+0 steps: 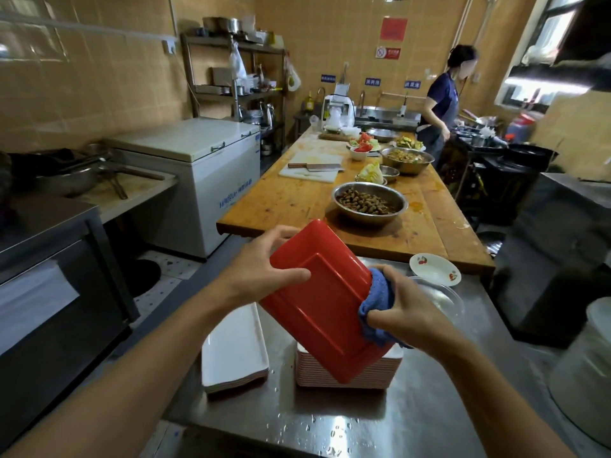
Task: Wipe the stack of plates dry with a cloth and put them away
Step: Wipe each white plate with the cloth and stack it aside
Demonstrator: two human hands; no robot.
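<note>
The left hand (264,266) grips the upper left edge of 1 red rectangular plate (322,312), thumb curled over the underside and fingers wrapped around the far rim. The plate is held tilted in the air, underside toward the camera, showing a raised rectangular foot ring. Its lower corner hangs just above a stack of plates (347,371), red-and-white edged, directly below both hands.

Left of the left hand's forearm, a second, lower pile of white rectangular plates (233,352) lies on the steel counter (330,421). This pile sits at the counter's left edge, with its far end overhanging. Water droplets lie on the counter surface near the front edge.

The right hand (406,309) clutches a bunched blue cloth (380,309), fingers curled around it, and presses it against the plate's right edge. Beyond the right hand, a clear bowl (443,299) and a small white dish with cherry print (434,269) rest on the counter, near its far edge.

Past both hands, a wooden table (297,206) abuts the counter and carries a metal bowl of peanuts (368,203). Open counter surface lies between the stack and the front edge. To the right of the right forearm stands a tall white stack (588,368), blurred.
</note>
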